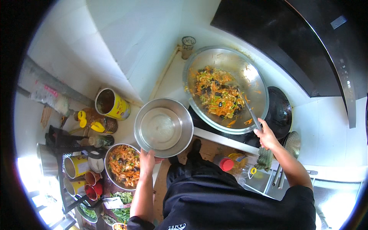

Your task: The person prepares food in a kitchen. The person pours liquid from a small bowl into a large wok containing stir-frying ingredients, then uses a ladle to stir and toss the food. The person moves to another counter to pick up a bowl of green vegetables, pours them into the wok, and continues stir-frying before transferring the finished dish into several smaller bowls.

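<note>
My left hand (pixel 150 161) grips the near rim of an empty stainless steel bowl (pixel 164 128), tilted so its inside faces up. My right hand (pixel 266 134) is closed round the handle of a metal ladle or spatula (pixel 249 109). The tool's head lies among stir-fried food (pixel 220 93) with carrot shreds, green pieces and dark fungus, inside a large metal basin (pixel 230 54) at the back of the counter. Left of my left hand, a second steel bowl (pixel 107 169) holds similar cooked food.
A range hood (pixel 273 43) hangs at the upper right, with a dark wok (pixel 280 112) below it. At left stand a yellow can (pixel 122 107), bottles (pixel 105 141) and a seasoning rack. A cleaver (pixel 113 203) lies by cut greens (pixel 122 214). Near the back corner is a plastic cup (pixel 187 47).
</note>
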The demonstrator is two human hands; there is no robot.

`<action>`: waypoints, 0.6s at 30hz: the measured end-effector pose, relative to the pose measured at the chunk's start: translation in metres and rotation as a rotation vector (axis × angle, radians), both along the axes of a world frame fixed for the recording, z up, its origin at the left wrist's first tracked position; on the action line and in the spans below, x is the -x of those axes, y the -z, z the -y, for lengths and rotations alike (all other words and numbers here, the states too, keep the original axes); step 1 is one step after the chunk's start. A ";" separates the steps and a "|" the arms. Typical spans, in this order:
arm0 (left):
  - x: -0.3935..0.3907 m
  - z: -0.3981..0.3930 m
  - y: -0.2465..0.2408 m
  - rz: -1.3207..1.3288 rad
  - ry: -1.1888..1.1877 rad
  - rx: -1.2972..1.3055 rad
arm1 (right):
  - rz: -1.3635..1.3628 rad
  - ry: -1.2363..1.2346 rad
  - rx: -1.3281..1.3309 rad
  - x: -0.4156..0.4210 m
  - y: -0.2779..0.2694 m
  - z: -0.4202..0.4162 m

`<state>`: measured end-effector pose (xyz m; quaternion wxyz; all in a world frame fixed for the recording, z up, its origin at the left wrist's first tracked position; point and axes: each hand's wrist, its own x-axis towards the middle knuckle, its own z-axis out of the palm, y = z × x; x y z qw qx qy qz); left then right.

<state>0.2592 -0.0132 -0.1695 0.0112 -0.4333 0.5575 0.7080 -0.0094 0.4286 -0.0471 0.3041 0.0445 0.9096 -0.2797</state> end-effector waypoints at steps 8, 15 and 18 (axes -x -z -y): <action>0.051 -0.031 0.048 0.022 -0.092 -0.119 | -0.160 0.014 0.007 0.082 0.015 -0.032; 0.075 -0.054 0.038 0.094 -0.224 -0.076 | 0.472 0.102 0.362 0.057 0.019 0.038; 0.078 -0.058 0.035 0.069 -0.230 -0.044 | 0.856 0.303 0.684 0.055 -0.009 0.059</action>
